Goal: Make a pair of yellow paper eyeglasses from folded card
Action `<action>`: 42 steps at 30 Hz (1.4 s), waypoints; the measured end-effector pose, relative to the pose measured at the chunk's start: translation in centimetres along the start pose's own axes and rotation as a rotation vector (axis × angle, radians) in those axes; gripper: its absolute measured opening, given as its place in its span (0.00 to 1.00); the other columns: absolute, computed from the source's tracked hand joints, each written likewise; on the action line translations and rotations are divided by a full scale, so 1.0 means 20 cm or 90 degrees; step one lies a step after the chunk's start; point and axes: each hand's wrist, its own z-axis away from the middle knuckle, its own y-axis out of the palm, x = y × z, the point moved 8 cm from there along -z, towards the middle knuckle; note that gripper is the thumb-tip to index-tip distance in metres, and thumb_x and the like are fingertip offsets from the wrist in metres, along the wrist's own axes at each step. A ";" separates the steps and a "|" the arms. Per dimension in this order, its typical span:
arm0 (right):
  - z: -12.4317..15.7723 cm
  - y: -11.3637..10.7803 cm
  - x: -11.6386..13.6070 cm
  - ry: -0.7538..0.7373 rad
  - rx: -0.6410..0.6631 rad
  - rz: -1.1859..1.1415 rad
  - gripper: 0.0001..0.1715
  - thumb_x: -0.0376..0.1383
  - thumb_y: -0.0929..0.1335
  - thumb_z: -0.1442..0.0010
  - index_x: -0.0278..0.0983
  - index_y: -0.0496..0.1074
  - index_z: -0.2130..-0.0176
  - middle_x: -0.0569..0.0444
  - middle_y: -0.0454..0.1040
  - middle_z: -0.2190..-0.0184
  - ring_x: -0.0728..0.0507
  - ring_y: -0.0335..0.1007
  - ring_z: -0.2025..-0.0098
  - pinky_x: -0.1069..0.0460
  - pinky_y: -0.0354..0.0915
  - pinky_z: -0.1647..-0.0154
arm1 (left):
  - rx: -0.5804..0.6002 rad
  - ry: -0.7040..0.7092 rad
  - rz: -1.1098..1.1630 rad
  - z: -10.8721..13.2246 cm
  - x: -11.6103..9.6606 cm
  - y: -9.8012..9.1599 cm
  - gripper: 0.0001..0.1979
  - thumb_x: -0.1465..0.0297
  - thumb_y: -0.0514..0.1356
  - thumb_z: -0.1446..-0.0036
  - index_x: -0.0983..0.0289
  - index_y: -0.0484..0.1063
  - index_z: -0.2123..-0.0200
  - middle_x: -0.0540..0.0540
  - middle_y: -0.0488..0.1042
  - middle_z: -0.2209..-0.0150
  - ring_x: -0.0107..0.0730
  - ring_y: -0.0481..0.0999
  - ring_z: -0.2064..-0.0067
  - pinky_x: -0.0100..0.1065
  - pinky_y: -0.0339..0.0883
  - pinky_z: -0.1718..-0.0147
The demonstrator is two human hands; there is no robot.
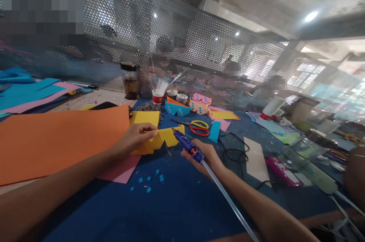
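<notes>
My left hand (138, 135) pinches the left end of a yellow paper mask (168, 136), which is held up off the blue table with a notch in its lower edge. My right hand (203, 154) is wrapped round a blue glue gun (188, 146), its nozzle at the upper edge of the mask near the right end. A long clear glue stick (225, 194) sticks out of the back of the gun. Small blue paper squares (148, 189) lie scattered on the table below the mask.
Orange sheets (57, 143) cover the left side. Scissors (199, 128), a blue strip (215, 132), finished paper masks (177, 109) and cups (157, 97) stand or lie behind. A black cable (235, 151), a pink phone (282, 171) and a clear jar (302, 149) are at the right.
</notes>
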 end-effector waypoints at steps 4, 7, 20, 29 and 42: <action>0.00 0.01 0.04 -0.063 0.000 0.000 0.24 0.56 0.73 0.33 0.39 0.74 0.66 0.55 0.73 0.71 0.45 0.68 0.70 0.51 0.63 0.66 | 0.007 -0.019 0.011 0.01 0.01 0.00 0.25 0.48 0.75 0.59 0.61 0.82 0.66 0.54 0.81 0.71 0.40 0.80 0.71 0.35 0.74 0.75; 0.00 0.00 0.08 -0.096 0.007 -0.003 0.21 0.52 0.73 0.31 0.40 0.73 0.65 0.51 0.75 0.64 0.43 0.72 0.64 0.51 0.67 0.61 | 0.002 -0.014 0.008 -0.01 0.01 -0.01 0.24 0.48 0.76 0.60 0.61 0.83 0.67 0.55 0.81 0.71 0.39 0.79 0.70 0.33 0.71 0.75; 0.00 0.00 0.08 -0.053 0.042 0.007 0.25 0.55 0.72 0.30 0.40 0.67 0.68 0.57 0.68 0.69 0.46 0.63 0.68 0.52 0.59 0.65 | 0.005 -0.015 0.021 -0.01 0.05 -0.02 0.27 0.46 0.77 0.56 0.62 0.83 0.63 0.56 0.82 0.69 0.42 0.81 0.69 0.36 0.73 0.72; 0.00 0.01 0.05 -0.039 0.044 0.027 0.26 0.56 0.70 0.30 0.40 0.66 0.68 0.57 0.67 0.69 0.47 0.63 0.69 0.53 0.58 0.66 | 0.000 -0.020 0.019 0.00 0.03 -0.02 0.27 0.46 0.77 0.58 0.62 0.84 0.66 0.55 0.81 0.70 0.39 0.79 0.69 0.32 0.70 0.74; 0.01 0.01 0.04 -0.049 0.033 0.036 0.21 0.49 0.70 0.29 0.40 0.66 0.67 0.58 0.66 0.70 0.48 0.62 0.70 0.54 0.57 0.67 | -0.004 -0.054 0.049 0.00 0.06 -0.01 0.28 0.46 0.78 0.62 0.61 0.84 0.65 0.53 0.81 0.71 0.40 0.80 0.70 0.34 0.73 0.74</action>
